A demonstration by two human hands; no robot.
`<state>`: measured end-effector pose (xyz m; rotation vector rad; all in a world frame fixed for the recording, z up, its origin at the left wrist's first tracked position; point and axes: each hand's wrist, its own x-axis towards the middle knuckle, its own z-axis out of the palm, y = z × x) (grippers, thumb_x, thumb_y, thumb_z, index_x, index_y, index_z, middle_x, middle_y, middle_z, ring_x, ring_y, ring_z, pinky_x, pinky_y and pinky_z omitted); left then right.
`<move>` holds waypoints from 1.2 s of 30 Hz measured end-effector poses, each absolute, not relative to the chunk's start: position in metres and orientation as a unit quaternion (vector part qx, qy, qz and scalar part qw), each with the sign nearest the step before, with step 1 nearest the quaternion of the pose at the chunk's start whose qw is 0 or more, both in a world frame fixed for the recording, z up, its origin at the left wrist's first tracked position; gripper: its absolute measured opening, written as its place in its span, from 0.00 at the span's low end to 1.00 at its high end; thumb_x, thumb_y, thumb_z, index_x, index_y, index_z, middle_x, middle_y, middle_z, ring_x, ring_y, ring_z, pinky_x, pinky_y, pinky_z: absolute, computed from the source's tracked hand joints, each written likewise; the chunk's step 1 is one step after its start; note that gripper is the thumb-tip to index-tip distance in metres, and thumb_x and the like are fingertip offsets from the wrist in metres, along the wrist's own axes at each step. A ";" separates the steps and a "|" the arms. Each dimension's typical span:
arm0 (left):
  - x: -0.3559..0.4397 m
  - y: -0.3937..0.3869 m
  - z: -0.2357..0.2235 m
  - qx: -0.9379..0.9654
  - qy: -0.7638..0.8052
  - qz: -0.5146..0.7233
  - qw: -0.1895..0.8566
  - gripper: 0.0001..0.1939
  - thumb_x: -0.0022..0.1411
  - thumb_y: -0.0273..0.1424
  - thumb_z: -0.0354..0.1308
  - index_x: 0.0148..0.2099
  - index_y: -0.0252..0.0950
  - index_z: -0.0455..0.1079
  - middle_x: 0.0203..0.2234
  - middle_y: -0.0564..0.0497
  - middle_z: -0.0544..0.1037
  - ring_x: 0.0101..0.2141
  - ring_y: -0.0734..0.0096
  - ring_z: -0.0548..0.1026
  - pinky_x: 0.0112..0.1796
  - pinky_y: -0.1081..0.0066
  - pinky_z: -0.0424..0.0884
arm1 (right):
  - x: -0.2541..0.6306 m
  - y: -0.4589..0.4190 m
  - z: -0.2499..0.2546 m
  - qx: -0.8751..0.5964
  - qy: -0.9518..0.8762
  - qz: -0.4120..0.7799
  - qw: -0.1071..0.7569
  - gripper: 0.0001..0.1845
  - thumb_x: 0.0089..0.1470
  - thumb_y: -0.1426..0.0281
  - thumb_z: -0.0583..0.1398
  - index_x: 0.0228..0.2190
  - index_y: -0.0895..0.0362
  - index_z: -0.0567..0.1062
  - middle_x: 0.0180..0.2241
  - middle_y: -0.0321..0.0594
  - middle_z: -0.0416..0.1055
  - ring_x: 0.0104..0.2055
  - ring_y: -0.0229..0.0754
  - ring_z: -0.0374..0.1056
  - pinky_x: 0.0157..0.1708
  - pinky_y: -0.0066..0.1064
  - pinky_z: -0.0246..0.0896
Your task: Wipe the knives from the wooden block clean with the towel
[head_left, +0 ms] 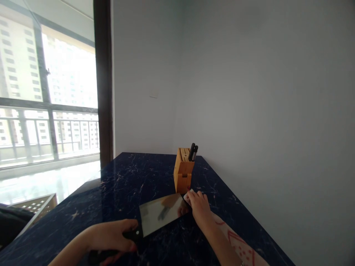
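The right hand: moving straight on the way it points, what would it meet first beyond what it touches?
The right hand would probably meet the lower front of the wooden knife block first, though one view leaves the depth unclear.

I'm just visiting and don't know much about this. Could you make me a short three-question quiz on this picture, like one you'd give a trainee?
1. Which hand grips the black handle of the cleaver?
A) the left
B) the right
C) neither
2. True or false: the wooden knife block lies on its side.
3. How many handles stick up out of the wooden knife block?

Key:
1. A: the left hand holds it.
2. False: the block stands upright on the dark blue marbled tabletop.
3. Two.
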<state>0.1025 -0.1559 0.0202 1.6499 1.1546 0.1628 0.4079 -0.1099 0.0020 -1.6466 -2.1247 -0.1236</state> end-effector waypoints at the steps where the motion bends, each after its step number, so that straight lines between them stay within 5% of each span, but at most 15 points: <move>1: 0.097 -0.156 0.024 0.684 0.477 0.072 0.548 0.11 0.48 0.33 0.54 0.37 0.40 0.61 0.12 0.58 0.66 0.08 0.77 0.59 0.09 0.80 0.53 | 0.408 -0.110 0.003 -0.585 -0.776 -0.061 0.228 0.13 0.55 0.78 0.47 0.35 0.53 0.68 0.37 0.39 0.69 0.41 0.45 0.58 0.37 0.35 0.44; 9: 0.073 -0.148 0.029 0.632 0.439 0.133 0.624 0.22 0.49 0.37 0.58 0.46 0.39 0.60 0.11 0.61 0.66 0.08 0.80 0.58 0.09 0.81 0.56 | 0.422 -0.104 0.009 -0.556 -0.779 -0.106 0.268 0.10 0.56 0.74 0.50 0.33 0.52 0.70 0.35 0.37 0.67 0.39 0.41 0.55 0.38 0.34 0.43; 14: 0.086 -0.143 0.017 0.590 0.316 0.260 0.696 0.18 0.45 0.39 0.62 0.34 0.37 0.59 0.10 0.62 0.63 0.07 0.85 0.57 0.09 0.83 0.55 | 0.415 -0.107 0.006 -0.548 -0.785 -0.082 0.277 0.10 0.55 0.76 0.51 0.37 0.53 0.69 0.38 0.38 0.67 0.42 0.42 0.57 0.41 0.34 0.45; 19: 0.134 -0.153 0.017 0.510 0.192 0.422 0.724 0.15 0.52 0.43 0.55 0.33 0.39 0.55 0.11 0.64 0.58 0.06 0.88 0.48 0.07 0.84 0.46 | 0.385 -0.129 0.012 -0.463 -0.818 0.076 0.331 0.13 0.58 0.65 0.49 0.31 0.56 0.70 0.32 0.37 0.67 0.37 0.39 0.60 0.39 0.30 0.50; 22: 0.157 -0.160 0.015 0.532 0.199 0.463 0.680 0.16 0.56 0.46 0.51 0.32 0.39 0.54 0.11 0.63 0.58 0.09 0.85 0.50 0.10 0.83 0.50 | 0.367 -0.145 0.013 -0.396 -0.822 0.225 0.342 0.21 0.58 0.56 0.48 0.29 0.56 0.72 0.30 0.37 0.69 0.35 0.38 0.63 0.37 0.29 0.53; 25: 0.166 -0.165 0.009 0.599 0.279 0.463 0.590 0.16 0.57 0.47 0.50 0.36 0.38 0.57 0.16 0.60 0.62 0.16 0.81 0.59 0.18 0.79 0.60 | 0.355 -0.157 0.010 -0.307 -0.791 0.402 0.342 0.26 0.57 0.51 0.44 0.35 0.57 0.73 0.33 0.38 0.71 0.37 0.38 0.65 0.37 0.29 0.56; 29: 0.166 -0.164 -0.003 0.642 0.351 0.459 0.503 0.18 0.57 0.48 0.48 0.37 0.38 0.61 0.25 0.55 0.67 0.28 0.73 0.66 0.32 0.74 0.65 | 0.344 -0.167 0.007 -0.261 -0.722 0.552 0.326 0.28 0.43 0.51 0.60 0.42 0.56 0.68 0.38 0.38 0.70 0.39 0.40 0.66 0.37 0.29 0.58; 33: 0.166 -0.159 -0.017 0.632 0.433 0.458 0.451 0.25 0.55 0.51 0.47 0.47 0.39 0.61 0.42 0.50 0.68 0.46 0.61 0.63 0.49 0.67 0.58 | 0.341 -0.172 0.008 -0.278 -0.722 0.562 0.291 0.27 0.40 0.62 0.65 0.44 0.54 0.66 0.38 0.35 0.68 0.38 0.38 0.64 0.35 0.27 0.57; 36: 0.167 -0.157 -0.024 0.662 0.437 0.441 0.420 0.27 0.56 0.50 0.46 0.50 0.37 0.60 0.45 0.47 0.66 0.49 0.59 0.61 0.52 0.64 0.53 | 0.340 -0.171 0.004 -0.322 -0.759 0.481 0.299 0.21 0.43 0.69 0.62 0.41 0.55 0.66 0.35 0.34 0.68 0.36 0.37 0.64 0.32 0.26 0.56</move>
